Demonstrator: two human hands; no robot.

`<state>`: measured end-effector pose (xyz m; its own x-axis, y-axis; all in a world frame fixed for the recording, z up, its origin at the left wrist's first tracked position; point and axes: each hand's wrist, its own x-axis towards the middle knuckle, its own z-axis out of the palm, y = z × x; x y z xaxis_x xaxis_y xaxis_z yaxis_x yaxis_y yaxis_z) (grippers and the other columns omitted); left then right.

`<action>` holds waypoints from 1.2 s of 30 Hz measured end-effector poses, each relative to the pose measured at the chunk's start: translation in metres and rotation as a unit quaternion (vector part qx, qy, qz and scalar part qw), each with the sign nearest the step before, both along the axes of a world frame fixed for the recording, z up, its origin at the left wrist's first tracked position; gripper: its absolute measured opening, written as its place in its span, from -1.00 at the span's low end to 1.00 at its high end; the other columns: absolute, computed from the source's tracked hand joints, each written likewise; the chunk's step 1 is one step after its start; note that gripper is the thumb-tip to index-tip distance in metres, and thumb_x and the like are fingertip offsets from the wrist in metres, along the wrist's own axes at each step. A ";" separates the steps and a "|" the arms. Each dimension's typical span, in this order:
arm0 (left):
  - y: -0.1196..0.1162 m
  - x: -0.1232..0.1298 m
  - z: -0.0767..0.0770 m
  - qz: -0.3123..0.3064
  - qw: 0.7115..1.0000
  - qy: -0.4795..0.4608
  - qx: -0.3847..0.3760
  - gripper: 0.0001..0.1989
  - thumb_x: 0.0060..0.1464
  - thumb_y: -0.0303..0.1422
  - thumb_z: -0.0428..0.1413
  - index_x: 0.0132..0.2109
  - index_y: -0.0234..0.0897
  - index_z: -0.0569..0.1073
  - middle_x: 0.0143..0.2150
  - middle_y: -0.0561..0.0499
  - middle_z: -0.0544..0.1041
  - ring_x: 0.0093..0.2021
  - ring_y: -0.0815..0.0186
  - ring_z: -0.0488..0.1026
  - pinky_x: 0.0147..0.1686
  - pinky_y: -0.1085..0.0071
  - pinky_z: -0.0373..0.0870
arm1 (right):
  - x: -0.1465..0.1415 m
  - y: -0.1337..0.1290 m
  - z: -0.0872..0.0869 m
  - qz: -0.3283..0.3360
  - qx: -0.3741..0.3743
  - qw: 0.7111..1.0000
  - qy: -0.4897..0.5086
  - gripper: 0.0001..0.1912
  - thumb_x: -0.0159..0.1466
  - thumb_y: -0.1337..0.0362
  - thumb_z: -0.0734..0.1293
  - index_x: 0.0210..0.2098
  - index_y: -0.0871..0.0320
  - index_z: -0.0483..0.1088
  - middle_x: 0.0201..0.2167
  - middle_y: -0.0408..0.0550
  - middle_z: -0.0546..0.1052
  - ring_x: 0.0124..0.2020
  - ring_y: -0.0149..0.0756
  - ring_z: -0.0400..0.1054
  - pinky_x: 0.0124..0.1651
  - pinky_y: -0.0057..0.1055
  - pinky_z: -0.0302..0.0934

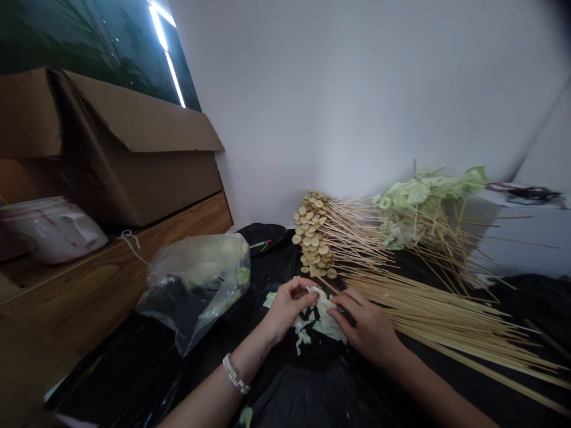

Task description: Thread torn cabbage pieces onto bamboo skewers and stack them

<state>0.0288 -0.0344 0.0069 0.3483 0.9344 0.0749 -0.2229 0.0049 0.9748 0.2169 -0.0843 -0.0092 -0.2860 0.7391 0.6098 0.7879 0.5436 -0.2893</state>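
Observation:
Both my hands work close together over the black plastic sheet. The fingers of my left hand (285, 310), with a beaded bracelet at the wrist, are closed on a pale cabbage leaf (317, 293). A wooden skewer (328, 286) slants out from between the fingers of my right hand (368, 324), which pinch it beside the leaf. Where the skewer meets the leaf is partly hidden by my fingers. Torn cabbage pieces (303, 337) lie just under my hands. Beyond them stand stacked skewers of round, pale yellow slices (313, 235).
Loose bare skewers (437, 318) spread to the right, with skewered cabbage leaves (417, 193) piled behind. On the left lies a clear plastic bag (200, 279) holding cabbage. An open cardboard box (169, 178) and a white plastic-wrapped bundle (53, 229) rest on a wooden surface (107, 270).

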 end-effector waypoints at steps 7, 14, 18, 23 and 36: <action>0.003 -0.001 -0.001 -0.003 0.995 0.078 0.069 -0.62 -0.09 -0.21 0.30 -0.14 -0.34 0.53 -0.32 0.00 0.51 -0.44 0.44 0.36 -0.41 0.50 0.31 | 0.001 0.000 0.003 -0.015 -0.019 1.000 -0.013 -0.79 0.36 0.26 0.14 -0.18 0.14 0.39 -0.27 -0.06 0.44 -0.28 -0.32 0.40 -0.23 -0.42 0.24; -0.004 -0.001 0.008 -0.057 0.987 0.122 0.093 -0.68 0.01 -0.25 0.22 -0.12 -0.35 0.55 -0.26 -0.05 0.54 -0.39 0.40 0.39 -0.33 0.47 0.35 | 0.006 0.005 0.003 -0.063 0.017 0.998 0.000 -0.74 0.39 0.28 0.09 -0.09 0.16 0.36 -0.19 0.00 0.46 -0.23 -0.29 0.41 -0.17 -0.38 0.27; -0.006 0.000 0.008 -0.073 0.984 0.126 0.099 -0.74 0.04 -0.35 0.16 -0.11 -0.34 0.54 -0.21 -0.07 0.54 -0.32 0.34 0.42 -0.31 0.45 0.38 | 0.006 0.005 0.002 -0.065 0.031 0.997 -0.026 -0.70 0.40 0.29 0.07 -0.01 0.17 0.35 -0.14 0.03 0.47 -0.20 -0.28 0.41 -0.17 -0.39 0.30; -0.003 -0.001 0.002 -0.053 0.978 0.152 0.131 -0.80 0.02 -0.44 0.12 -0.19 -0.34 0.55 -0.23 -0.07 0.56 -0.28 0.32 0.45 -0.26 0.45 0.38 | 0.005 0.005 -0.002 -0.066 0.055 0.995 -0.044 -0.69 0.40 0.30 0.07 0.02 0.17 0.35 -0.11 0.03 0.48 -0.24 -0.31 0.43 -0.24 -0.44 0.30; 0.010 -0.008 0.005 0.101 0.993 0.067 -0.014 -0.72 -0.14 -0.28 0.25 -0.25 -0.34 0.53 -0.31 -0.05 0.56 -0.34 0.35 0.46 -0.36 0.49 0.39 | 0.008 0.002 0.002 -0.076 0.138 0.983 -0.096 -0.64 0.38 0.36 0.07 0.05 0.21 0.36 -0.18 0.03 0.50 -0.38 -0.38 0.42 -0.42 -0.50 0.23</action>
<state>0.0206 -0.0243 0.0117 0.1580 0.9873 0.0145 -0.0910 -0.0001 0.9959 0.2246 -0.0821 -0.0074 -0.3146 0.5958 0.7390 0.8913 0.4532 0.0140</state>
